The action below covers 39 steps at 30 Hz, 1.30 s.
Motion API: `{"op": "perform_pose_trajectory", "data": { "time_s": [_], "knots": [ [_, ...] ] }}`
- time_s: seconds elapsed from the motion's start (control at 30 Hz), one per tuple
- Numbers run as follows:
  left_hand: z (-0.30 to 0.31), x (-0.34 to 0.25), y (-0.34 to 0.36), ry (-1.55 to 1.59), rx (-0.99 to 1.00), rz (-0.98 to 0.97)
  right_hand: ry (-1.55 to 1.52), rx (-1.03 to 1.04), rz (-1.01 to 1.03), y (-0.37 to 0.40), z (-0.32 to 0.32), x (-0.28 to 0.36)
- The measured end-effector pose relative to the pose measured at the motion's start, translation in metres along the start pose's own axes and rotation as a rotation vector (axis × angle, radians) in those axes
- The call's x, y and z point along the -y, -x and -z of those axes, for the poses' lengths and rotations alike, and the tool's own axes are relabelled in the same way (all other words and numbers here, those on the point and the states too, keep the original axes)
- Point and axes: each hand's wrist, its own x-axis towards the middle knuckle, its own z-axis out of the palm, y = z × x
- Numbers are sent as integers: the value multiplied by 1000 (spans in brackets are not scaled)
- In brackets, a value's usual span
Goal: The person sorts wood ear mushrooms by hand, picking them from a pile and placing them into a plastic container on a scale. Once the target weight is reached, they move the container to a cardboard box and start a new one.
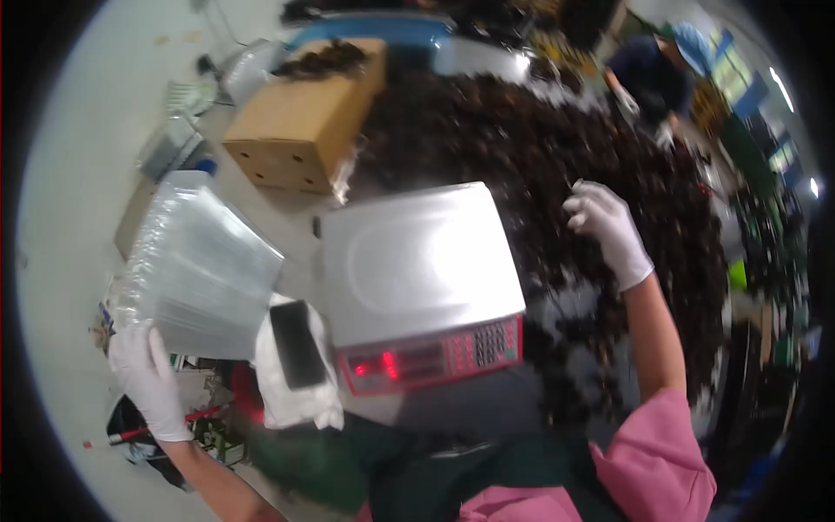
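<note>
At the left, my left hand [148, 383], in a white glove, holds the lower corner of a stack of clear plastic trays [200, 270]; some of its fingers are hidden. My right hand [609, 230], also gloved, is over a wide pile of dark brown, wrinkled pieces [487, 130]. Its fingers are curled in, and whatever they hold is too small to make out. Between my hands stands a scale [417, 261] with a bare metal plate, a red front, a keypad and lit red digits. Beside it, a dark phone [297, 344] lies on a white cloth [300, 404].
A cardboard box [296, 130] with dark pieces on top stands behind the scale on the left. At the far right, a person [657, 83] in a blue cap and gloves bends over the pile. A blue bin [370, 39] is at the back.
</note>
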Motion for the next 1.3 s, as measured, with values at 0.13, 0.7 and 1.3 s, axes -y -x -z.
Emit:
{"op": "perform_pose_trajectory", "data": {
  "time_s": [0.13, 0.7, 1.3],
  "knots": [
    [-28, 65, -15, 117, 59, -55, 21, -348, -33, 139, 137, -29],
    [-67, -208, -10, 387, 142, -776, 127, -697, -342, 397, 146, -126],
    [-58, -422, 189, 1014, 615, -919, 736, -808, -145, 394, 91, -205]
  ]
}}
